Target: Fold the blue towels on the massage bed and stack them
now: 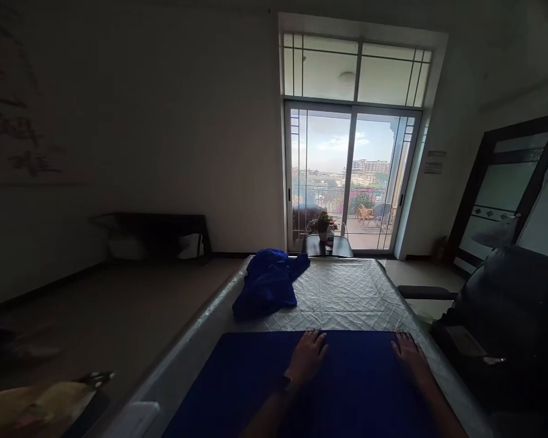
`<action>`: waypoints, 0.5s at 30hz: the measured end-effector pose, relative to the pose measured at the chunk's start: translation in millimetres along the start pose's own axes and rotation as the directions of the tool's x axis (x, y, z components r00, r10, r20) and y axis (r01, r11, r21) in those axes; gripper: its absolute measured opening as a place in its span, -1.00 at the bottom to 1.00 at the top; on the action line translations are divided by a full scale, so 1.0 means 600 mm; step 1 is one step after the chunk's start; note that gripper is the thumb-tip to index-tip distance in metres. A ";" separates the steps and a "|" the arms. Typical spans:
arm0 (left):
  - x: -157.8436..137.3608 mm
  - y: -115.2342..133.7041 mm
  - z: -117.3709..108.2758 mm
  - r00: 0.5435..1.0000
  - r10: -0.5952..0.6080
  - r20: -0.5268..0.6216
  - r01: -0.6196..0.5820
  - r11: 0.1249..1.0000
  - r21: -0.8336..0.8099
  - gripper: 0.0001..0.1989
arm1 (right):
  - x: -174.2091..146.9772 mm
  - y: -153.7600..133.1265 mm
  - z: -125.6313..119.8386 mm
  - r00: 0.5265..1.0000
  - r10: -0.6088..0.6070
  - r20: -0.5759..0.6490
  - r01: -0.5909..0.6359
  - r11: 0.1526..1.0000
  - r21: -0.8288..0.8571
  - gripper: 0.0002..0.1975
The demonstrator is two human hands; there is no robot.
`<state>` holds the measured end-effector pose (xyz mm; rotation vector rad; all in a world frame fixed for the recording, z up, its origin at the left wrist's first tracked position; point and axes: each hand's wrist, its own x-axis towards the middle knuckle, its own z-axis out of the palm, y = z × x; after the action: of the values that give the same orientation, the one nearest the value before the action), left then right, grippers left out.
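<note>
A dark blue cloth lies spread flat over the near part of a table with a pale quilted cover. Resting on the cloth close to its far edge, my left hand lies palm down with its fingers stretched out. Further right, my right hand also lies flat near that edge, fingers apart. Neither hand grips anything. Beyond the cloth, to the left, sits a crumpled blue garment or cloth, apart from both hands.
A black office chair stands close on the right, its armrest beside the table. Past the far end, a small dark table holds a bottle and a plant. A dark bench stands along the left wall.
</note>
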<state>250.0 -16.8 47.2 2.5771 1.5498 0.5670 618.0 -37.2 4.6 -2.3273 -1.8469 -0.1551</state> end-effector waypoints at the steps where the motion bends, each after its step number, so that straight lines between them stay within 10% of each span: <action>1: -0.002 -0.004 -0.001 1.000 -0.006 0.015 0.006 1.000 -0.008 -0.53 | 0.000 0.000 0.000 1.000 -0.003 -0.002 0.003 1.000 0.003 -0.34; 15: -0.133 -0.291 -0.089 0.962 -0.265 0.072 0.233 0.927 0.294 -0.49 | 0.002 -0.011 -0.016 0.998 0.013 0.064 -0.011 1.000 -0.030 -0.34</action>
<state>51.7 -7.9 30.4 2.4847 2.0063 0.1837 612.4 -36.2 14.6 -2.3892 -1.8721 -0.1079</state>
